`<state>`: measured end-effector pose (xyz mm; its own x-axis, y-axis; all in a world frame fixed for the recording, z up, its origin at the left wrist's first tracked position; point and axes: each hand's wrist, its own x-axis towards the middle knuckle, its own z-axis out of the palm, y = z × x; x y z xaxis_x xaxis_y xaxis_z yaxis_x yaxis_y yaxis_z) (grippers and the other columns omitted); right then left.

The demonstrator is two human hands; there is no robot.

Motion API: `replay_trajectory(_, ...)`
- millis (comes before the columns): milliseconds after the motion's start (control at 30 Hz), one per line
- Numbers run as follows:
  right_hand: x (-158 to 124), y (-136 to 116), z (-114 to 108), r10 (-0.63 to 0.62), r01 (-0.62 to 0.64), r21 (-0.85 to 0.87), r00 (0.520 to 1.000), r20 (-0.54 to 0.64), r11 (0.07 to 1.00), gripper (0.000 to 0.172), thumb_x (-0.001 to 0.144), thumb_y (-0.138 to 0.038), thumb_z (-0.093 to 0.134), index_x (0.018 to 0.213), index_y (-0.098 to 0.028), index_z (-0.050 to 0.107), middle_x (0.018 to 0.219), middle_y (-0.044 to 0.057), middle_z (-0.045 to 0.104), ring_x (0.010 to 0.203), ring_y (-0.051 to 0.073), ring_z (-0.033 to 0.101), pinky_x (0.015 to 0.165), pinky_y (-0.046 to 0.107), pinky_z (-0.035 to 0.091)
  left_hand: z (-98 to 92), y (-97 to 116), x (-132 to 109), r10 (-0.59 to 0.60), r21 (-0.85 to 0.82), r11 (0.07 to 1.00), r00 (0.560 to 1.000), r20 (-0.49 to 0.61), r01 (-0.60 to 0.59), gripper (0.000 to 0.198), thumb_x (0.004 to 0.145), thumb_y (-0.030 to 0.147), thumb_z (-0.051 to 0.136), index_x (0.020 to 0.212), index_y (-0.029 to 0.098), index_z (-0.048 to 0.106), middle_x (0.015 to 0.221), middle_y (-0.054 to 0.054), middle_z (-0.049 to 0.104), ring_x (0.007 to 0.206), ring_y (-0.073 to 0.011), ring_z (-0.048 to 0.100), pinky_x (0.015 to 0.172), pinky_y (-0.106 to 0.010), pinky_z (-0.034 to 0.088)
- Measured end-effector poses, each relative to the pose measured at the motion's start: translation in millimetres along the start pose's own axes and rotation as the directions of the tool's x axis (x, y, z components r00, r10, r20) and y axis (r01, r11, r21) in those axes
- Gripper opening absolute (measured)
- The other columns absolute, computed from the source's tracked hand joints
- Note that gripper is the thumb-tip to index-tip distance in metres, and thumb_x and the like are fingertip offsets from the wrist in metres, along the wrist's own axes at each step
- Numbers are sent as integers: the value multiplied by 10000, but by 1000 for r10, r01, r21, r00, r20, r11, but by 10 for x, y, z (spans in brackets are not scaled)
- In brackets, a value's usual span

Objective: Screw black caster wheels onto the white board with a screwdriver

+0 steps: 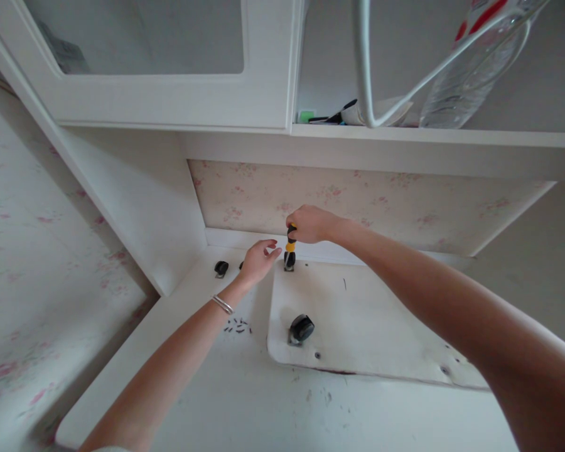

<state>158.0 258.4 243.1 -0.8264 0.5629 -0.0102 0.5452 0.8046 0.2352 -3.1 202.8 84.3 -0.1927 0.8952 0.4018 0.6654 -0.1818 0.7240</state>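
My right hand (311, 223) is closed around the top of a yellow and black screwdriver (290, 251), which stands upright with its tip on the far corner of a white board (381, 326). Just left of the screwdriver, my left hand (258, 258) hovers with its fingers loosely curled and apart, holding nothing; a bracelet sits on that wrist. A black caster wheel (301, 328) is mounted near the board's front left corner. Several small dark screws (236, 326) lie on the white desk surface (226, 402) below my left wrist.
Another black caster (221, 268) lies on the desk near the back left corner. A white cabinet (160, 69) with a glass door hangs above. On the shelf (433, 135) to its right are a plastic bottle (475, 69), a white hanger and small items. Flowered wallpaper covers the walls.
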Motion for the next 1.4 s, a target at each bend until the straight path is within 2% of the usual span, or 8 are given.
replay_trajectory(433, -14, 1, -10, -4, 4, -13, 1000, -2, 1000, 312, 776, -243, 551, 976, -153, 772, 932, 145, 751, 898, 267, 666, 663, 319, 421, 21, -11, -19, 5, -17, 1000, 1000, 12, -4, 315, 879, 375, 604, 1109, 177, 686, 1069, -57, 718, 802, -158, 627, 809, -285, 508)
replay_trajectory(633, -19, 13, -44, -1, 1, -19, 1000, -22, 1000, 321, 812, -268, 530, 990, -148, 769, 975, 149, 750, 896, 262, 667, 699, 327, 432, 29, -40, -20, 9, -23, 1000, 1000, 18, -8, 295, 878, 360, 604, 1090, 173, 690, 1053, -55, 719, 797, -160, 621, 808, -287, 499)
replay_trajectory(933, -27, -17, -18, -6, 6, -17, 1000, -26, 1000, 299, 795, -249, 542, 957, -144, 772, 925, 152, 750, 870, 268, 670, 645, 326, 416, 65, -44, -16, 22, -42, 999, 999, 28, -21, 279, 874, 362, 611, 1059, 172, 698, 1037, -56, 724, 785, -164, 618, 801, -295, 500)
replay_trajectory(1400, 4, -37, 11, -11, 10, -15, 999, -49, 1000, 294, 782, -230, 545, 948, -145, 772, 935, 156, 749, 876, 275, 669, 638, 328, 414, 47, -8, -40, 3, -42, 999, 999, 33, -1, 285, 872, 355, 606, 1062, 164, 700, 1027, -67, 728, 792, -169, 622, 801, -296, 497)
